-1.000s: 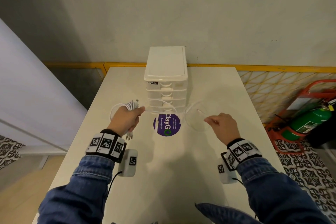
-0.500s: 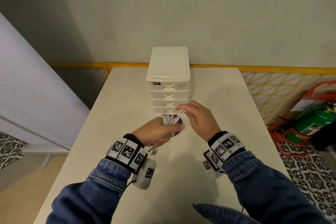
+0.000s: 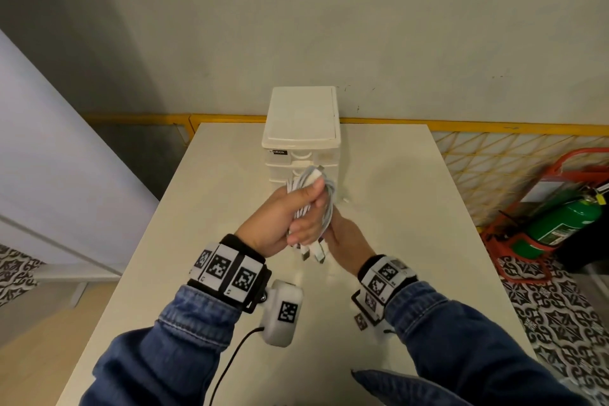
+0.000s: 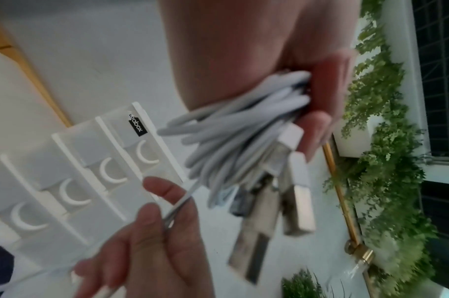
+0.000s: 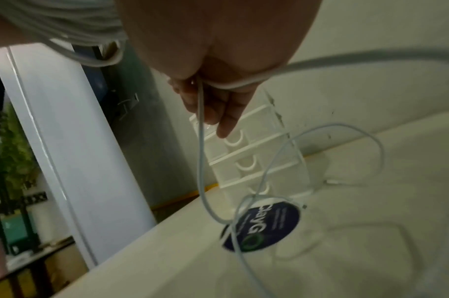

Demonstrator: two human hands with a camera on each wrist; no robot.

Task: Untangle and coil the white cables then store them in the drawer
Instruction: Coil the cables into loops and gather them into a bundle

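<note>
From the head view I see my left hand [image 3: 280,221] raised over the middle of the surface [image 3: 204,194], its grip closed around a bundle of coiled white cables [image 3: 313,194]. The loops stick up past my thumb and the USB plugs [image 3: 313,252] hang below my fist. My right hand [image 3: 349,245] is tucked just beneath and right of the bundle, touching it. The white drawer unit [image 3: 301,128] stands at the far edge of the surface, centred, all drawers pushed in. A green fire extinguisher [image 3: 560,224] sits on the floor off the right edge.

From the left wrist view, my left hand [image 4: 243,46] clamps the coiled white cables [image 4: 243,125] between palm and fingers, with several plugs dangling. My right hand [image 4: 152,238] pinches a single thin strand between thumb and forefinger, just in front of the drawer unit [image 4: 73,177].

From the right wrist view, my right hand [image 5: 213,66] has its grip closed on one strand of loose cable [image 5: 200,153], which drops down and curls in a wide loop onto the surface [image 5: 371,252]. The loop crosses a round dark sticker [image 5: 264,225] in front of the drawer unit [image 5: 246,153]. The cable's far end lies on the surface to the right of the unit's base.
</note>
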